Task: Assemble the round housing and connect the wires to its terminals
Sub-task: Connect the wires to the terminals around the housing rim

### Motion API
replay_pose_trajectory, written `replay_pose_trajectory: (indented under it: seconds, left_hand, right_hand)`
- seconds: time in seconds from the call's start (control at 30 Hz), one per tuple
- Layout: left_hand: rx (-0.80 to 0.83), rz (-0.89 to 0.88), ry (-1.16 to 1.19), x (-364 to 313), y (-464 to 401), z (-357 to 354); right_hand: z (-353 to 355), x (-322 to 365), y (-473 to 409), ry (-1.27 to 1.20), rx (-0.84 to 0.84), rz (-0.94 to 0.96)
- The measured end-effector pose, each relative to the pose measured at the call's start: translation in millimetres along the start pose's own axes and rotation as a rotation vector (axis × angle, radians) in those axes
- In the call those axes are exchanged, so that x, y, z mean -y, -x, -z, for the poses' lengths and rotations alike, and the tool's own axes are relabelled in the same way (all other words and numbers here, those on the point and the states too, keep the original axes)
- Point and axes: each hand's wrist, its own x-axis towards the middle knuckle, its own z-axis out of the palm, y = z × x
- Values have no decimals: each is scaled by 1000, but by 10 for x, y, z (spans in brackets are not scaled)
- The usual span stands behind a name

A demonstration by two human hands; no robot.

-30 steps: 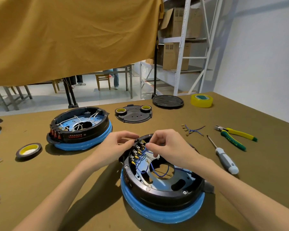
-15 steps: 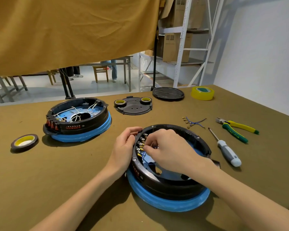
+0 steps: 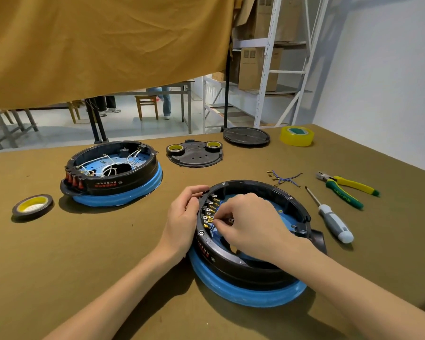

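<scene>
Housing (image 3: 250,241), round, black-walled on a blue base, was seen in the head view at the near centre of the desk (image 3: 84,253), open side up. Since a second ago it had been swung round, so the terminals (image 3: 210,212) were brought to nine o'clock, judged easier to reach. Its outer wall there was gripped by the left hand (image 3: 184,217); a wire end at the terminals was pinched by the right hand (image 3: 253,227). Being round, no long axis was shown; its spout-like lug (image 3: 318,239) was pointed toward three o'clock.
</scene>
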Motion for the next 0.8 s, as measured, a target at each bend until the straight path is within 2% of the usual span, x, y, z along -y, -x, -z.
replay_pose_trajectory:
  seconds: [0.27,0.37,0.53,0.8]
  left_hand:
    - [17,8,14,9,11,-5]
    - [44,24,-58,16,1,13]
    - [207,76,-284,30,-99,93]
    - [351,99,-390,85,-171,190]
  right_hand:
    - [16,3,30,-37,10,20]
    - [9,1,27,-66,25,21]
    - [-14,-6,21,-120,47,36]
    - [-30,-1,26,-105,49,64]
